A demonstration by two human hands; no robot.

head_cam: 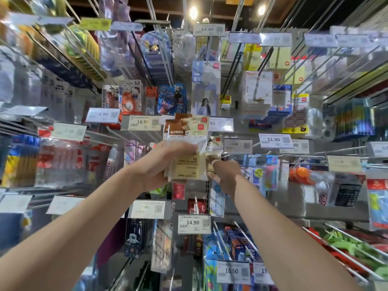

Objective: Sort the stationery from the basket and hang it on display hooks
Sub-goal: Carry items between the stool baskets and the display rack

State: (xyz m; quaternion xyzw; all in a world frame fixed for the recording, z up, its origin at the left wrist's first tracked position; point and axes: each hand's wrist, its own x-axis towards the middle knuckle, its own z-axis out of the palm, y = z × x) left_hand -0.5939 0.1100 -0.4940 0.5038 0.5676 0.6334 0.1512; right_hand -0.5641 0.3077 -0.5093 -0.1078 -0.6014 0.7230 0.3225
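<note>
At far left, blurred packs [56, 162] hung on hooks, with a 2.50 tag [69, 131] above them. Further right sat a 4.90 tag [103, 115] and an 18.90 tag [142, 122], with a cartoon-cat pack [130, 95] hanging above them.

The left hand [165, 162] was raised in front of the display at mid-height. Its fingers were curled round a stack of packets [186, 143], gripping the stack by its lower half. The packets were beige and brown with small red corner marks, and stood upright and fanned a little at the top. The stack was held in the air just right of the 18.90 tag; I could not tell whether any packet was on a hook.

A 14.90 tag [193, 223] hung lower down, below the stack.

The right hand [225, 175] met the stack at its lower right edge. Its fingertips [214, 162] were curled in and pinched that edge, so both hands held the packets.

Just right of the stack was a 12.90 tag [237, 145], then an 11.90 tag [275, 140]. Above these hung yellow note pads [279, 57]. Lower, a 16.50 tag [232, 271] sat in front of blue packs. Further right, an orange item [298, 174] hung near a black calculator [347, 194]. At far right, white hooks [340, 248] crossed something green.
</note>
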